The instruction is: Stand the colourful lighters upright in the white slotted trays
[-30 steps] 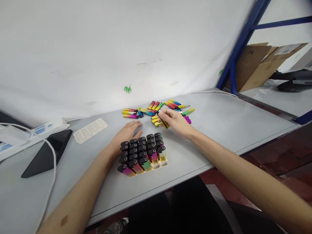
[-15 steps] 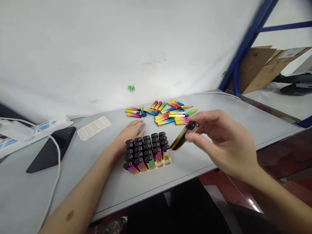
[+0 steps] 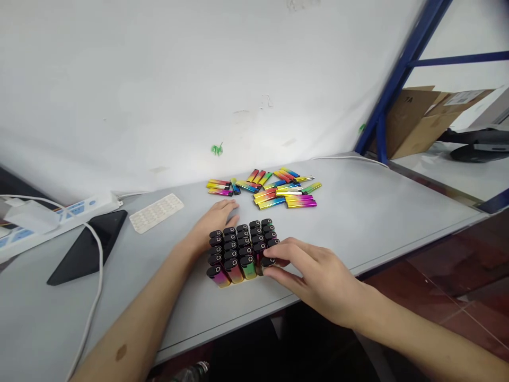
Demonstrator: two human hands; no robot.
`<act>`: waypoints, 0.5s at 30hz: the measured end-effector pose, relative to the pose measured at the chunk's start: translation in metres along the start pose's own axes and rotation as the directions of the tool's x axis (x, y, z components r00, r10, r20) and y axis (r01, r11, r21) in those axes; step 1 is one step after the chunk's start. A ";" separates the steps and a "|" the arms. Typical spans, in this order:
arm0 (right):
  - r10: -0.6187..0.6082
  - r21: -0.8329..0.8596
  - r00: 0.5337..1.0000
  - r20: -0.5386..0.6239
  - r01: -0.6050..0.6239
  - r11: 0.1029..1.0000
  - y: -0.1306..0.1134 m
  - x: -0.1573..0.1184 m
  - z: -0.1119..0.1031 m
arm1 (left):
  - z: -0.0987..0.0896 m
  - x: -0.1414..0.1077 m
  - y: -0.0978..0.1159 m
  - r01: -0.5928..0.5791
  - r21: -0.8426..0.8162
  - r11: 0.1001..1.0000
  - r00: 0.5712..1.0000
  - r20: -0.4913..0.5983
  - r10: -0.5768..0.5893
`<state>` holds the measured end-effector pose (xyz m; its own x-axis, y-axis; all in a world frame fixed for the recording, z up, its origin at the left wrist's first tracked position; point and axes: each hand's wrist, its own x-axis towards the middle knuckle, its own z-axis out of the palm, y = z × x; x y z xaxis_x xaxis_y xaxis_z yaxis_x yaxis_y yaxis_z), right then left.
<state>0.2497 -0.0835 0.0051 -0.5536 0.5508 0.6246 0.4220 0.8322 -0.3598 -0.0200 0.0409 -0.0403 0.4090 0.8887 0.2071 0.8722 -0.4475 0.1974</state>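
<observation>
Upright lighters (image 3: 234, 269) with black tops and shiny coloured bodies stand in rows in a pale holed tray (image 3: 238, 284) near the table's front edge. At the tray's front right corner, my right hand (image 3: 318, 276) pinches the black top of a lighter (image 3: 269, 261); its lower part is hidden, so I cannot tell how deep it sits. My left hand (image 3: 214, 220) rests on the table behind the tray's left side, thumb apart from the fingers, holding nothing. Farther back lies a loose pile of rainbow-coloured lighters (image 3: 278, 193).
A second pale holed tray (image 3: 156, 212) lies flat at the left, beside a dark phone (image 3: 89, 246). Along the wall at left is a white power strip (image 3: 93, 204) with a cable (image 3: 99, 265). At right rise a blue metal frame (image 3: 382, 111) and cardboard boxes (image 3: 413, 122).
My right hand has moved left and down, carrying the lighter from beside the tray to its front right corner. The left hand stays behind the tray. The view has shifted slightly.
</observation>
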 end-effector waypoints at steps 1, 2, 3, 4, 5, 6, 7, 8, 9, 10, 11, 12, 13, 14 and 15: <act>0.004 -0.005 1.000 -0.002 -0.004 1.000 0.000 0.000 0.000 | 0.000 0.000 0.000 0.000 0.000 1.000 1.000 -0.002 0.000; 0.004 -0.007 1.000 -0.002 -0.004 1.000 -0.001 0.000 0.000 | 0.000 0.000 0.001 -0.001 -0.001 1.000 1.000 -0.003 0.001; 0.001 -0.005 1.000 0.000 -0.001 1.000 -0.002 0.000 0.000 | -0.001 0.000 0.001 -0.003 -0.001 1.000 1.000 -0.003 0.003; -0.004 -0.003 1.000 0.004 0.004 1.000 -0.003 0.000 0.001 | -0.001 0.000 0.002 -0.001 -0.003 1.000 1.000 -0.002 0.001; -0.010 -0.002 1.000 0.006 0.010 1.000 -0.004 0.001 0.001 | -0.001 0.000 0.002 0.002 -0.004 1.000 1.000 0.001 -0.002; -0.014 -0.005 1.000 0.005 0.014 1.000 -0.005 0.001 0.001 | -0.001 0.000 0.003 0.006 -0.007 1.000 1.000 0.005 -0.006; -0.016 -0.010 1.000 0.006 0.016 1.000 -0.005 0.002 0.002 | -0.002 0.000 0.003 0.008 -0.011 1.000 1.000 0.006 -0.008; -0.020 -0.023 1.000 0.005 0.020 1.000 -0.006 0.003 0.002 | -0.002 0.000 0.002 0.009 -0.014 1.000 1.000 0.005 -0.009; -0.025 -0.045 1.000 0.003 0.025 0.999 -0.006 0.003 0.002 | -0.002 0.000 0.002 0.007 -0.016 1.000 1.000 0.002 -0.007; -0.032 -0.082 1.000 0.000 0.031 0.996 -0.006 0.004 0.002 | -0.002 0.001 0.002 0.003 -0.017 1.000 1.000 0.000 -0.003; -0.040 -0.132 0.999 -0.002 0.039 0.991 -0.005 0.005 0.002 | -0.001 0.001 0.002 0.000 -0.017 1.000 1.000 -0.002 0.000; -0.050 -0.190 0.999 -0.005 0.048 0.981 -0.006 0.006 0.002 | -0.001 0.001 0.001 0.000 -0.018 1.000 1.000 -0.003 0.000; -0.062 -0.249 0.998 -0.010 0.057 0.967 -0.006 0.006 0.002 | -0.001 0.001 0.001 0.000 -0.018 1.000 1.000 -0.003 0.000; -0.072 -0.299 0.997 -0.018 0.063 0.952 -0.007 0.005 0.001 | -0.001 0.001 0.001 0.003 -0.018 1.000 1.000 -0.004 -0.003; -0.083 -0.330 0.996 -0.023 0.071 0.941 -0.007 0.005 0.001 | -0.001 0.001 0.001 0.006 -0.017 1.000 1.000 -0.002 -0.006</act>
<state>0.2434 -0.0868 0.0105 -0.5701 0.4779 0.6683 0.5948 0.8012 -0.0656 -0.0189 0.0411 -0.0385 0.4029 0.8912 0.2082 0.8702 -0.4435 0.2145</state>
